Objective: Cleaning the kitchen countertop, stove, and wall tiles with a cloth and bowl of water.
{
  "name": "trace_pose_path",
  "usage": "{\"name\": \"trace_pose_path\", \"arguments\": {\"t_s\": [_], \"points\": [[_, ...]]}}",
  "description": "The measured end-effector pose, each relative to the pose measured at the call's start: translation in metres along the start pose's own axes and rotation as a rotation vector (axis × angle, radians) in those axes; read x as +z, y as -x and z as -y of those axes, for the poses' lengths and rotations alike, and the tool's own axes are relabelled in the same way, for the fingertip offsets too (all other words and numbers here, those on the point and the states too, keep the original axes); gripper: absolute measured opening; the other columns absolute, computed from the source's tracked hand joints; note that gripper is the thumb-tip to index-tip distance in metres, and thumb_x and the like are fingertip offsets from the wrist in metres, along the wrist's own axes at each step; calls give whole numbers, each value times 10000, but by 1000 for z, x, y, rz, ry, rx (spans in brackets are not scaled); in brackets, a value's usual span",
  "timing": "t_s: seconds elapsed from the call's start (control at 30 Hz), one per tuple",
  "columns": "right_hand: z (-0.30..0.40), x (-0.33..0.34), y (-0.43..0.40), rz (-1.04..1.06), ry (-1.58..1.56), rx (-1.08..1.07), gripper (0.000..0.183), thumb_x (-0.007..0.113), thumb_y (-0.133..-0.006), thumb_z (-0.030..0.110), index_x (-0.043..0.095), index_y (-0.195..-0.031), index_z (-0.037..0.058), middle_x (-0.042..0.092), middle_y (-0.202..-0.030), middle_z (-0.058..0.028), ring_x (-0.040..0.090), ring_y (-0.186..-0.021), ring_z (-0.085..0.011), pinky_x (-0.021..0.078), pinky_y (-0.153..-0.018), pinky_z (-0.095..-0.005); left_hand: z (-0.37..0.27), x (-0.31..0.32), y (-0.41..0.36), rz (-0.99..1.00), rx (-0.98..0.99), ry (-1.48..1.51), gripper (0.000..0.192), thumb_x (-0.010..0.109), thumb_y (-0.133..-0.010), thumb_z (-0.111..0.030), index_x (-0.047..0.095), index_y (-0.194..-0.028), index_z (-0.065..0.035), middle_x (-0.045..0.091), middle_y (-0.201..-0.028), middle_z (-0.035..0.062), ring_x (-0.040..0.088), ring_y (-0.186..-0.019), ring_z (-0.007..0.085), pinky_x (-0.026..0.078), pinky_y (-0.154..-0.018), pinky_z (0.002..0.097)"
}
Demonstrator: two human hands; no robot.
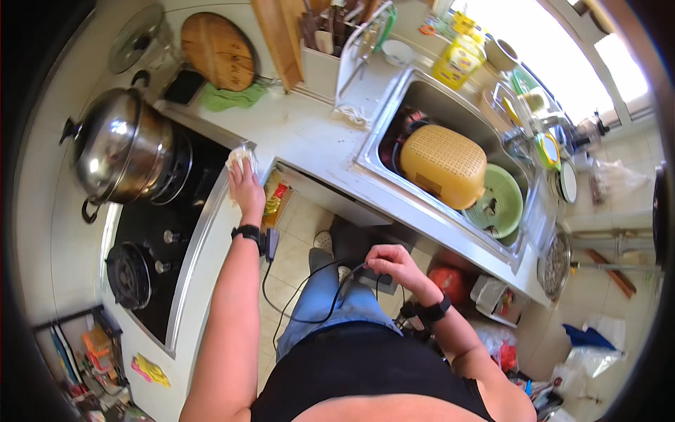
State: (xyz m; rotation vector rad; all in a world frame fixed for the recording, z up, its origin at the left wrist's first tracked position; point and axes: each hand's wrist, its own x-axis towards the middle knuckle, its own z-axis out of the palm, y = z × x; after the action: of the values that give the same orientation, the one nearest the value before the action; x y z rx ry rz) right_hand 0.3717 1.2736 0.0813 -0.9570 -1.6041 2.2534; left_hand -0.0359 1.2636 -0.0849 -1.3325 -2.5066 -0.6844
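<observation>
My left hand [246, 190] presses a crumpled pale cloth [242, 156] onto the white countertop [306, 129], at the corner of the gas stove's metal edge. In front of my body, my right hand [393, 264] pinches a thin black cable [337, 300] between its fingers. The cable hangs in loops over my legs. Left of the cloth, a large lidded steel steamer pot [118, 145] stands on the far burner of the black gas stove [203, 158]. The near burner [129, 275] has nothing on it.
A steel sink [422, 89] at right holds a yellow plastic basket [443, 163] and a green basin [501, 203]. A cabinet door [337, 203] stands open below the counter. A round wooden board [218, 50], a green cloth [232, 97] and a utensil holder [320, 68] are at the back.
</observation>
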Motion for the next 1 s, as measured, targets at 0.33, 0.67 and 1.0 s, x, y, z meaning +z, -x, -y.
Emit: {"name": "trace_pose_path", "arguments": {"t_s": [0.33, 0.67, 1.0], "points": [[22, -34, -16, -134, 334, 41, 181, 637, -836, 106, 715, -954, -5, 690, -851, -53, 618, -777, -120, 499, -710, -269, -117, 52, -64, 195, 327, 236, 495, 595, -906, -116, 546, -1393, -194, 496, -1445, 155, 451, -1303, 450, 370, -1119, 491], [13, -40, -63, -324, 70, 85, 218, 639, -897, 129, 673, -1091, 34, 619, -812, 35, 561, -739, -50, 471, -665, -212, -233, 51, -44, 893, -73, 1055, 349, 482, -1005, -148, 589, -1337, -134, 599, -1344, 101, 591, -1175, 295, 447, -1019, 381], [60, -95, -121, -756, -410, -3, 595, 700, -885, 470, 538, -1316, 92, 607, -1131, -31, 578, -921, -157, 477, -761, -313, -304, -36, -64, 1328, -689, 2103, 382, 468, -1025, -232, 498, -1360, -50, 614, -1266, 93, 593, -1154, 218, 460, -1019, 382]]}}
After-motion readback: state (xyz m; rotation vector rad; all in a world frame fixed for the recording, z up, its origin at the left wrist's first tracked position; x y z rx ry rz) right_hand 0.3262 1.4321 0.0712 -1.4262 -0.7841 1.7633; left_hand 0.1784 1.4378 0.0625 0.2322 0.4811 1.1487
